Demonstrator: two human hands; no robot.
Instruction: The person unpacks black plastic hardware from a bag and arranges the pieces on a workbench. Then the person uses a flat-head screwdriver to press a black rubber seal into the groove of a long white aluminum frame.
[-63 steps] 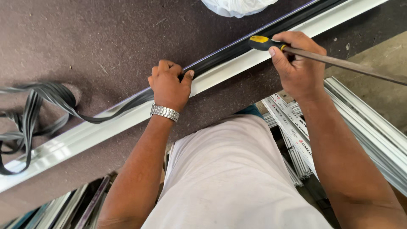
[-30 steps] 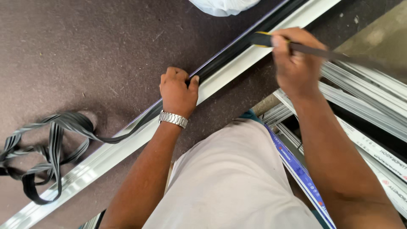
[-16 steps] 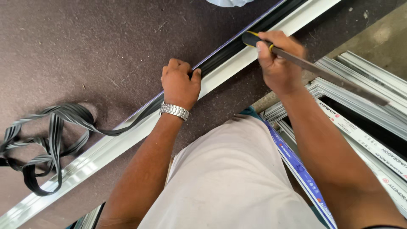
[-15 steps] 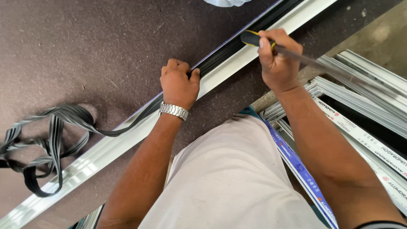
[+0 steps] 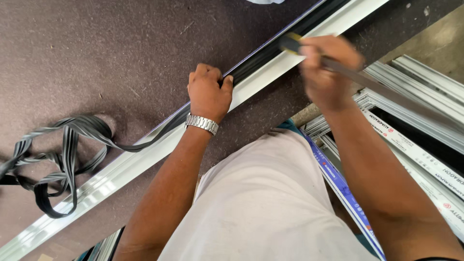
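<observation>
A long white aluminium profile lies diagonally across a dark brown worktop. A black rubber gasket strip sits in its channel. My left hand, with a metal watch on the wrist, presses the gasket into the channel with curled fingers. Further up the profile my right hand, blurred by motion, grips a tool with a yellow-and-black handle and a long metal shaft, its tip at the gasket.
The loose end of the gasket lies in a tangle of loops on the worktop at left. Stacked aluminium profiles with printed film lie below the table at right. A blue-edged profile runs beside my body.
My left hand has slid along the profile. My right hand with the tool has moved along the channel and is now blurred. The view has shifted slightly.
</observation>
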